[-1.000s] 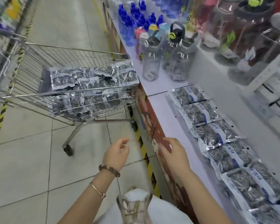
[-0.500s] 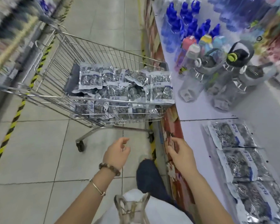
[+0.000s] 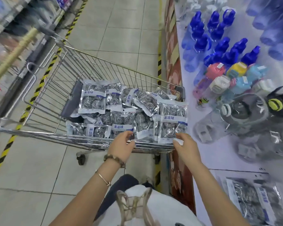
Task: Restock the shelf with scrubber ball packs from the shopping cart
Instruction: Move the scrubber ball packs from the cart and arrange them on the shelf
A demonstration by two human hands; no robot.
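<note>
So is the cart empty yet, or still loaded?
Still loaded: many scrubber ball packs lie heaped in the shopping cart basket.

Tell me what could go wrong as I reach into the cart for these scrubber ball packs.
One: the packs lie in a loose overlapping heap in the cart, so pulling the upright pack by the right hand may drag neighbours over the rim.
Two: the cart stands on wheels; a push from the left hand could roll it away.
Three: clear bottles crowd the shelf beside the cart; a swung pack might topple them.
</note>
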